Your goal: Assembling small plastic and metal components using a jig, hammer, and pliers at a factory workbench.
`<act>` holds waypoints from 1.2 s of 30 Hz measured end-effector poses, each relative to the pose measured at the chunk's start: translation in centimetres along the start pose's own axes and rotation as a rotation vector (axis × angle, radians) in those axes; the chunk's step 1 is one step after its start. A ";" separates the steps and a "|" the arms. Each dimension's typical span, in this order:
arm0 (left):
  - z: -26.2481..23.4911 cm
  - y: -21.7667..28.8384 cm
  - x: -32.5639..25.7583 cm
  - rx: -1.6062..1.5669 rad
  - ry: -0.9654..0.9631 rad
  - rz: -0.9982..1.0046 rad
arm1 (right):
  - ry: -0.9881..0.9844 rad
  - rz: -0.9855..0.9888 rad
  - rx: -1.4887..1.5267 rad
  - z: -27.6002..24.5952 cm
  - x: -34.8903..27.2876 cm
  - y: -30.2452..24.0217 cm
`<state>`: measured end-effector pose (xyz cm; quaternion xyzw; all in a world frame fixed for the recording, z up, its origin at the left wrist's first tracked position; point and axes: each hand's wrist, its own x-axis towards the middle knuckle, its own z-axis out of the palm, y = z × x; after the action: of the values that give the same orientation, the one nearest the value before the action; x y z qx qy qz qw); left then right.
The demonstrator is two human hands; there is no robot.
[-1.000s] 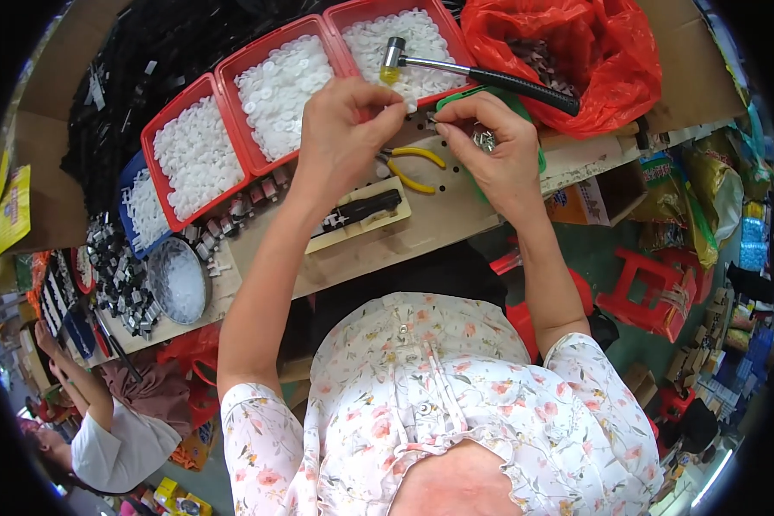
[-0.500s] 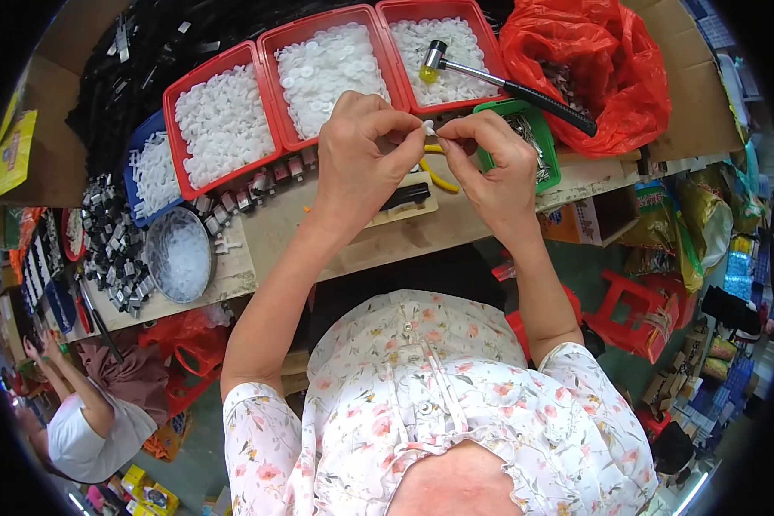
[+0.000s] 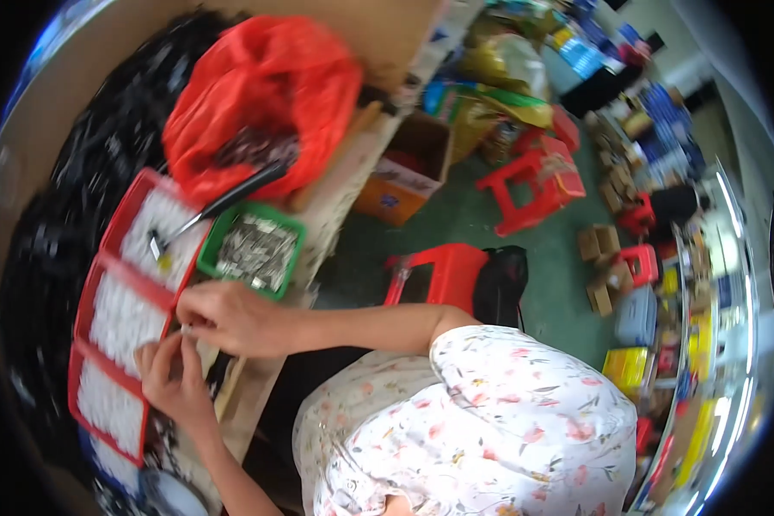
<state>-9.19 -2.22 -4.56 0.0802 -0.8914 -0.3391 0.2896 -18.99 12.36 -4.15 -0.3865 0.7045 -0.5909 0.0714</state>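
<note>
My left hand [image 3: 177, 378] and my right hand [image 3: 232, 318] meet fingertip to fingertip beside the red trays. Both are closed in a pinch on a small white plastic piece [image 3: 188, 329], mostly hidden by the fingers. The near edge of a red tray [image 3: 76, 331] full of white plastic parts is close to my left hand. Just beyond my right hand stands a green tray [image 3: 291, 273] heaped with small metal pieces. A hammer with a black grip [image 3: 245, 187] and a yellow face lies across the farthest red tray.
Behind the green tray sits a red plastic bag [image 3: 318, 77] holding small parts. Black strips [image 3: 86, 146] pile up along the left. An open cardboard box [image 3: 396, 202], red stools [image 3: 443, 271] and a metal bowl [image 3: 168, 494] are around the bench.
The view has swung far to the right, so the trays now appear at the left. My hands remain together in a pinch on the white piece.
</note>
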 end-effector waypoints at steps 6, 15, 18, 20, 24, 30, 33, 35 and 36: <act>1.4 -1.3 -0.7 -0.582 -0.099 -0.384 | -0.047 0.023 0.163 -1.1 -1.0 0.4; -1.4 -3.0 -1.1 -1.185 -0.316 -0.769 | -0.121 -0.419 0.066 -0.9 -0.7 0.7; -1.2 -2.7 -1.2 -1.213 -0.250 -0.888 | -0.145 -0.388 0.084 -1.5 -1.0 0.5; -1.6 -2.8 -1.3 -1.242 -0.306 -0.878 | -0.147 -0.409 0.080 -1.5 -0.9 0.4; -2.2 -1.6 -1.0 -1.370 -0.502 -0.834 | -0.122 -0.465 0.094 -1.0 -0.6 0.7; -2.9 1.2 -3.4 -1.167 -0.069 -0.773 | -0.072 -0.600 -0.053 0.6 -0.9 0.0; -1.5 1.6 -3.4 -0.782 -0.045 -0.548 | 0.030 -0.641 -0.169 -0.6 -1.1 0.3; -0.6 1.2 -3.5 -0.804 -0.099 -0.434 | -0.010 -0.568 -0.200 -1.2 -1.6 0.7; -1.0 1.4 -3.6 -0.697 -0.092 -0.424 | -0.049 -0.563 -0.220 -0.9 -1.6 0.8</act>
<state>-5.62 -0.56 -4.70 0.1440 -0.6989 -0.6763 0.1828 -18.76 14.09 -5.14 -0.5862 0.6276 -0.4980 -0.1206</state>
